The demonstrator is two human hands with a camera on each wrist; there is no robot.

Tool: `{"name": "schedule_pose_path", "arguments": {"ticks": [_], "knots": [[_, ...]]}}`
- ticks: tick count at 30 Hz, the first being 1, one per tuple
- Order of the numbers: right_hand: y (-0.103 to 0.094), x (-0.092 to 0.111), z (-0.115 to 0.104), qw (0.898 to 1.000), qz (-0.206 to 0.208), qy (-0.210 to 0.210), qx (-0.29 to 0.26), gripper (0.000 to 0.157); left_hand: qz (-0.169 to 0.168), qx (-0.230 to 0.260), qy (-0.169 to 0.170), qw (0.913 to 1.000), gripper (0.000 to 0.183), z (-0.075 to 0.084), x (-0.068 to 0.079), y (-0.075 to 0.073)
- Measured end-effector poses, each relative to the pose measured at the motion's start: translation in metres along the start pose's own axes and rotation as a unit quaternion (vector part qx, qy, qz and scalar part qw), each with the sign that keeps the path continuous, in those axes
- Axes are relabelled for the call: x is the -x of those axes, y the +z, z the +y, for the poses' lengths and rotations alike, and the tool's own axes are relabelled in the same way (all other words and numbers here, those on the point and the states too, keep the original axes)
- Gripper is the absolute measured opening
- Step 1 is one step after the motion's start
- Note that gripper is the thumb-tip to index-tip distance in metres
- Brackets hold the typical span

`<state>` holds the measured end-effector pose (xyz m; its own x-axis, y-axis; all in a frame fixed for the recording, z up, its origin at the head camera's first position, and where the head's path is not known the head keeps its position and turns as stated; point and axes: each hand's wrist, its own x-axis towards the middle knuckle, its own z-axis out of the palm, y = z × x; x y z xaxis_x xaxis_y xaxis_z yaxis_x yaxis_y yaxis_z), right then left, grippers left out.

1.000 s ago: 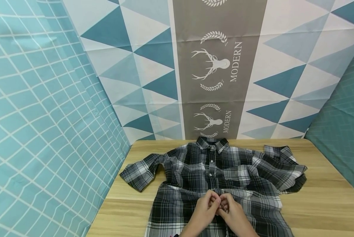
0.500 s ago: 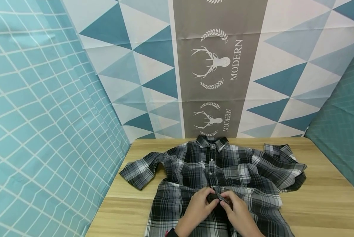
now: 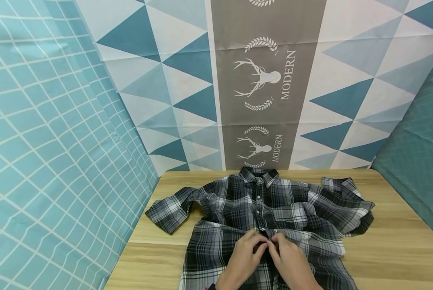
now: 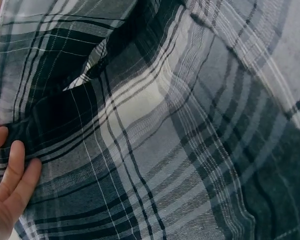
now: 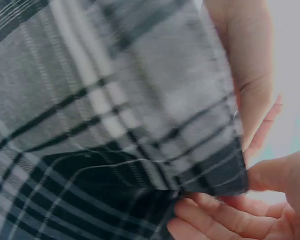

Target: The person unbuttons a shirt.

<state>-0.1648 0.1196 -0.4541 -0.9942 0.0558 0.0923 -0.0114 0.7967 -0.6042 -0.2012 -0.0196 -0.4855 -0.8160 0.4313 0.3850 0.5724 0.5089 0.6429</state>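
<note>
A black, grey and white plaid button-up shirt [image 3: 223, 209] lies front up on the table, collar at the far edge and sleeves spread. My left hand [image 3: 242, 257] and right hand [image 3: 291, 259] meet over its front opening, thumbs and forefingers pinching the front edges, fingertips close together. Small pale buttons [image 3: 258, 197] run down the placket above them. In the left wrist view, fingers [image 4: 20, 182] hold the folded shirt edge at the left. The right wrist view shows fingertips [image 5: 210, 212] at the fabric's corner, while the other hand is partly behind the cloth. Whatever lies between the fingertips is hidden.
The wooden table [image 3: 401, 241] shows on both sides of the shirt. A teal gridded sheet [image 3: 57, 141] hangs at the left, and a patterned backdrop [image 3: 256, 88] stands behind the table. Another teal sheet [image 3: 419, 161] borders the right.
Half a second ago the hands were slightly apart with a strip of the placket showing between them. Now their fingertips have come together over it; the rest of the shirt lies as before.
</note>
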Motion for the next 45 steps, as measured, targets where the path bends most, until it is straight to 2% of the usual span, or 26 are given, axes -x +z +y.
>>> {"name": "schedule_pose_path", "arguments": {"ticks": [4, 8, 13, 20, 30, 38, 42, 45], "knots": [[-0.002, 0.002, -0.003, 1.000, -0.006, -0.015, 0.011, 0.008, -0.004, 0.004, -0.005, 1.0000, 0.009, 0.002, 0.001, 0.001], [-0.003, 0.003, -0.003, 1.000, -0.012, -0.012, 0.025, 0.011, -0.010, 0.009, -0.007, 0.9999, 0.010, 0.002, 0.002, 0.002], [-0.004, 0.003, 0.001, 0.999, -0.020, -0.028, 0.037, 0.009, -0.001, -0.009, 0.002, 1.0000, 0.012, 0.002, 0.001, 0.001], [-0.002, 0.004, 0.005, 0.998, -0.019, -0.059, 0.007, 0.005, 0.002, -0.013, 0.004, 0.9999, 0.016, 0.002, 0.000, -0.001], [-0.001, 0.005, 0.009, 0.997, -0.035, -0.070, -0.026, 0.008, 0.035, -0.013, 0.027, 0.9989, 0.015, 0.001, -0.002, 0.001], [-0.003, 0.002, 0.011, 0.995, -0.047, -0.072, -0.046, 0.008, 0.045, -0.007, 0.034, 0.9984, 0.015, 0.000, -0.002, 0.003], [-0.002, -0.002, 0.018, 0.989, -0.034, -0.108, -0.092, 0.015, 0.050, -0.005, 0.041, 0.9979, 0.015, 0.000, -0.002, 0.004], [0.002, -0.005, 0.025, 0.980, -0.016, -0.145, -0.135, 0.018, 0.051, -0.001, 0.042, 0.9978, 0.014, -0.001, -0.001, 0.004]]}}
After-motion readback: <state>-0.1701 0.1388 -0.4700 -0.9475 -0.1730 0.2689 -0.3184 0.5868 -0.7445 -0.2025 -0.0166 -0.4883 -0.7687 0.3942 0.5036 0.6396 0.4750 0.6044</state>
